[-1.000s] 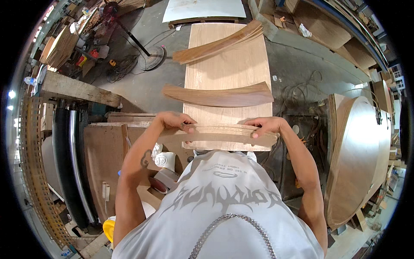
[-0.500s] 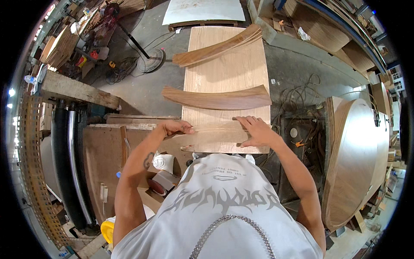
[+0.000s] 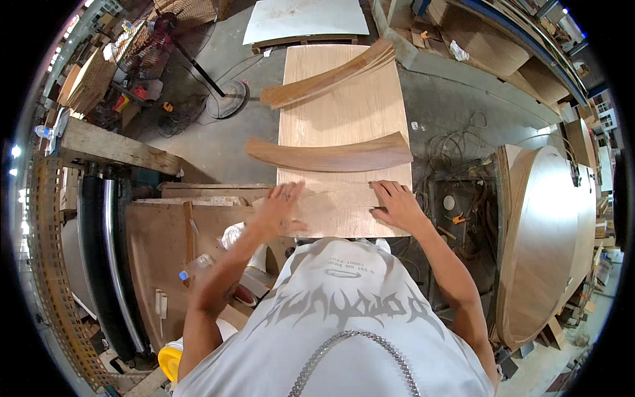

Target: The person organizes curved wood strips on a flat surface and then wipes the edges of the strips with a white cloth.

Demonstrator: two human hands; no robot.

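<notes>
A pale veneer strip lies crosswise on the near end of a light wood board. Over the strip's left end is my left hand, slightly blurred, its fingers spread and its thumb held apart. My right hand rests at the right end, fingers stretched forward and thumb apart, with nothing wrapped in them. Just beyond the strip, a curved brown veneer stack spans the board's width. Farther off, a second curved veneer stack lies at a slant, its right end fanned into layers.
At the left stand a machine with dark and shiny rollers and a floor fan. A brown panel adjoins the board's left side. Cables lie on the floor to the right, near large curved-edge wood panels. A white-topped pallet is beyond.
My left hand has gone from pinching the strip's left end to lying spread over it. My right hand stays at the right end. The view has shifted slightly.
</notes>
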